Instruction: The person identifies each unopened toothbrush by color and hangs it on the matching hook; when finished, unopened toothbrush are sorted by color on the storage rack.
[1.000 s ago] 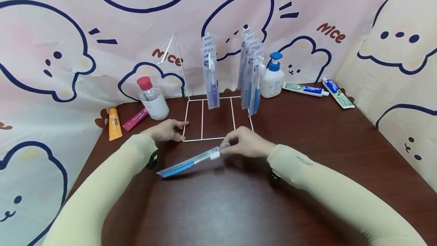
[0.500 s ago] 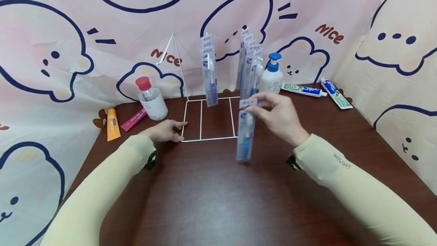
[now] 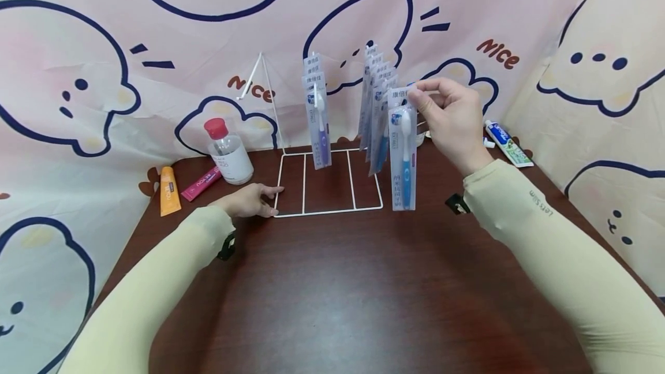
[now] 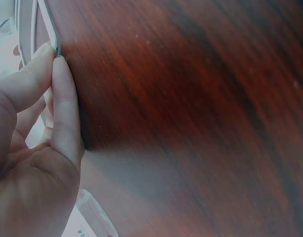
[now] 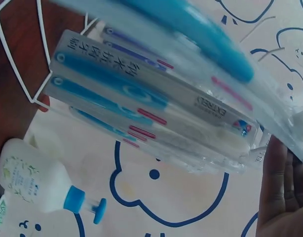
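Observation:
My right hand (image 3: 457, 123) pinches the top corner of a packaged blue toothbrush (image 3: 402, 157), which hangs upright in front of the right side of a white wire rack (image 3: 332, 211). In the right wrist view the held toothbrush (image 5: 210, 37) crosses above several packaged blue toothbrushes (image 5: 146, 96) hanging in a row. On the rack's middle hook, packaged purple toothbrushes (image 3: 317, 126) hang one behind another. The left hook (image 3: 250, 77) is bare. At the front left corner of the base, my left hand (image 3: 246, 201) holds the wire between thumb and finger (image 4: 65, 98).
A red-capped bottle (image 3: 232, 157), a pink tube (image 3: 201, 183) and an orange tube (image 3: 169, 192) are to the left. A toothpaste tube (image 3: 509, 144) lies at the back right. The pump bottle (image 5: 35, 175) stands behind the held pack. Printed cloth (image 3: 208, 45) walls the table.
My right hand has lifted the packaged toothbrush from low over the table up and to the right, turning it from nearly flat to upright. My left hand has stayed at the rack's corner.

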Motion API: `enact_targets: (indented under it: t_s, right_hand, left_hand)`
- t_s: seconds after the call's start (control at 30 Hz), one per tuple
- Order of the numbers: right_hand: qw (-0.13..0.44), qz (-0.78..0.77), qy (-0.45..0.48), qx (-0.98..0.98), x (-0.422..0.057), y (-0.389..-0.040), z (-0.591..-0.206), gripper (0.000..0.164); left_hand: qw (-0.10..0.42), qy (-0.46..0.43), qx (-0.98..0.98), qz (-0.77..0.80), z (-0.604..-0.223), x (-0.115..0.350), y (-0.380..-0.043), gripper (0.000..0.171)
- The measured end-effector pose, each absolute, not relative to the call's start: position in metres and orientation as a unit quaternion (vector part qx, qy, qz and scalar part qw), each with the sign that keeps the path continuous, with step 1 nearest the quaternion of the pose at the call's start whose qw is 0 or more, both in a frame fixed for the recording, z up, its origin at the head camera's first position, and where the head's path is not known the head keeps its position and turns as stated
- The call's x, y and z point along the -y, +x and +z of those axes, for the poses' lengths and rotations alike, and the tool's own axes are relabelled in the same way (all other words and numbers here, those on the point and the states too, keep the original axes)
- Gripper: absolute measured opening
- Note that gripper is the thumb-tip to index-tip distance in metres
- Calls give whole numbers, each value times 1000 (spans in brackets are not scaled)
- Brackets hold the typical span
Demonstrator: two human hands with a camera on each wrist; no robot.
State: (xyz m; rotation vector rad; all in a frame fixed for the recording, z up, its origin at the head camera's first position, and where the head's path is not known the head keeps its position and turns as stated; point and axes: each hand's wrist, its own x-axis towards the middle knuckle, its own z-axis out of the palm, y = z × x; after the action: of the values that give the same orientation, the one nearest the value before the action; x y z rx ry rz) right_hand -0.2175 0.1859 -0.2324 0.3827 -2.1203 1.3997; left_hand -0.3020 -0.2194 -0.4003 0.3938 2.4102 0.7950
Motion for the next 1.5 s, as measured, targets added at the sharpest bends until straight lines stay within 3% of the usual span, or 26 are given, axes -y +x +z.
enact_targets:
  t_s: [0.3,0.53,1.5]
  right_hand:
    - [265,551,132,781,-177,-218,-215,28]
    - [260,545,133,786,-179,-237,-224,28]
    - [202,564,137,789,-174,-232,-219,31]
  left_hand:
    - [285,144,-898,303,-399,219,-300,72]
    - [283,151,-901,293,-398,219,-299,72]
    - [278,160,-894,311,-404,223,-303,73]
